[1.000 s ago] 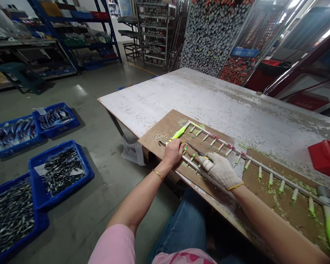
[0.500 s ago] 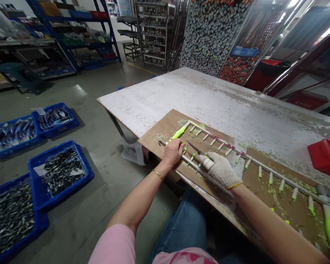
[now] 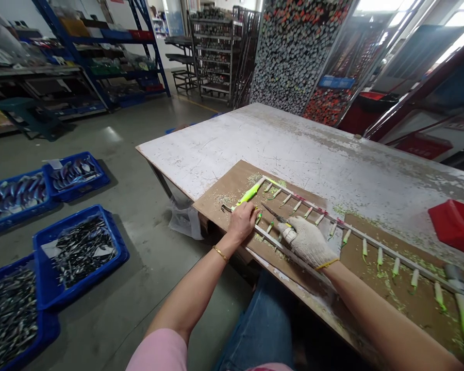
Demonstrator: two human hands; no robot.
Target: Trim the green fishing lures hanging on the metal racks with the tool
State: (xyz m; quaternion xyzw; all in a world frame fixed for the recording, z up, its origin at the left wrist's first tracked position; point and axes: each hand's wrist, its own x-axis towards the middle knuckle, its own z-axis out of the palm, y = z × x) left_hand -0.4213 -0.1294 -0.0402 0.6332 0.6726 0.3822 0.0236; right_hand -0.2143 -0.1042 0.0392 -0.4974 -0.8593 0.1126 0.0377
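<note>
My bare left hand (image 3: 243,222) is closed over the near left corner of a long metal frame (image 3: 355,231); its curled fingers hide what they pinch. In my right hand (image 3: 307,241), wearing a white knit glove, is a thin-bladed knife (image 3: 271,211), its blade pointing left towards my left fingers. Small whitish pieces with green tips (image 3: 364,248) hang in a row along the frame's far bar, with others along its near bar. A bright yellow-green tapered end piece (image 3: 251,192) joins the bars at the left.
Brown cardboard (image 3: 212,193) strewn with green and pale shavings lies under the frame on a worn white table (image 3: 201,144). A red bin (image 3: 454,226) stands at the right. Blue trays (image 3: 119,246) of shiny parts rest on the floor at left; shelves and racks stand behind.
My right hand and the knife have drawn slightly back from my left fingers, down and to the right. My left hand keeps its place at the frame's corner. The camera view has shifted slightly.
</note>
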